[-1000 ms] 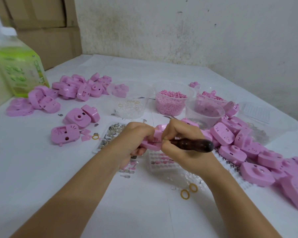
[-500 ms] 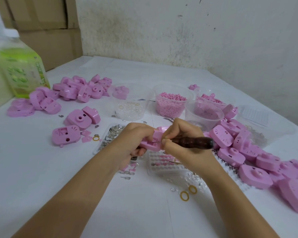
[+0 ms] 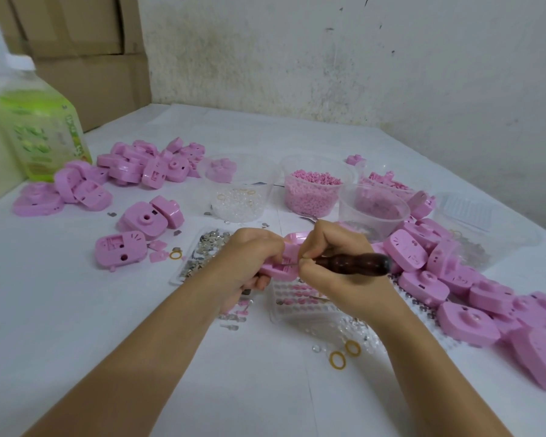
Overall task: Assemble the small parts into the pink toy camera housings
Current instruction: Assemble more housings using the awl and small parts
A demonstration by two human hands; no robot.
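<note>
Left hand (image 3: 249,260) is wrapped around a pink camera shell (image 3: 281,266) mid-table, right hand (image 3: 334,263) gripping a wooden-handled tool (image 3: 356,263) with its thin tip poking into the shell.

Left hand (image 3: 249,260) grips a pink housing (image 3: 281,266); right hand (image 3: 334,263) pinches a wooden-handled tool (image 3: 356,263) against it.

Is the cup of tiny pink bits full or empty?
Almost full. The tiny pink bits pile up nearly to the rim of their clear cup.
</note>
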